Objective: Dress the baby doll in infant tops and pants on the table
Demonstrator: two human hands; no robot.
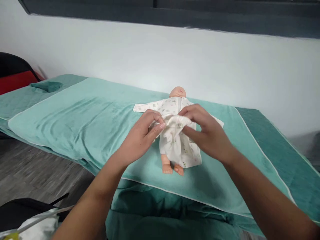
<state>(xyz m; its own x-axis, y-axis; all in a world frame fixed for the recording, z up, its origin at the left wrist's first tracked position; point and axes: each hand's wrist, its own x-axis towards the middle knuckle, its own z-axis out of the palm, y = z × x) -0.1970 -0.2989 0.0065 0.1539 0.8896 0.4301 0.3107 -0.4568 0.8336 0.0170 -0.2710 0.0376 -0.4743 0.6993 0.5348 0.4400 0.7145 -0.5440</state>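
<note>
A baby doll [178, 91] lies on its back, head toward the wall, in a white long-sleeved baby shirt [168, 106] with a small print. Its sleeves spread to both sides. Above its belly, my two hands hold up a white printed baby garment [183, 150] with a gathered edge, which hangs down over the doll's legs. My left hand [140, 135] pinches the left end of that edge between thumb and fingers. On the other end, my right hand [206, 133] grips the cloth, its fingertips partly hidden by folds. Both bare feet [168, 168] show below the garment.
A wrinkled light green sheet [82, 116] covers the bed, with darker green cloth [270, 133] at its ends. Behind is a white wall [140, 56]. A red and black chair [16, 78] stands far left; white material [41, 226] lies at lower left.
</note>
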